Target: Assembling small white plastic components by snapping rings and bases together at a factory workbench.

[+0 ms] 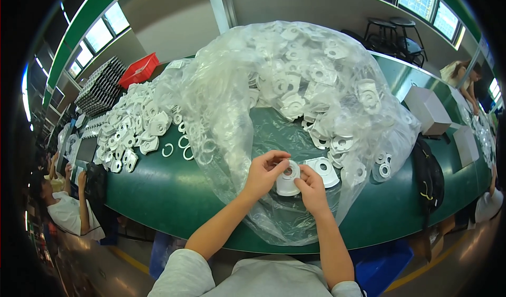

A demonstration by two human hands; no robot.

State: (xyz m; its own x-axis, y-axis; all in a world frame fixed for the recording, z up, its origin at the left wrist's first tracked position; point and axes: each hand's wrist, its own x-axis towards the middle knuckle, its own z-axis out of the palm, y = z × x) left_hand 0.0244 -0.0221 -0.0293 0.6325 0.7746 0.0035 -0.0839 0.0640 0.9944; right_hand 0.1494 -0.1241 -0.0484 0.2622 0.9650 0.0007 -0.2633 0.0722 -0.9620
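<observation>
Between my two hands is a white plastic part (287, 188) with a round hole and a flared lower edge. My left hand (262, 176) is closed on its upper left side, thumb and fingers near the hole. On its right side, my right hand (313, 190) pinches the rim. Just beyond my right hand, a similar white part (328, 176) lies on the clear plastic bag (224, 112). The large bag spreads open toward me, with many more white parts (292, 104) heaped inside it. My fingers partly hide the held part's edges.
Loose white parts (124, 125) are piled on the green table (153, 183) at left, beside stacked grey trays (100, 86) and a red bin (139, 70). At right are a black bag (428, 175) and white boxes (426, 109). Other people sit at both sides.
</observation>
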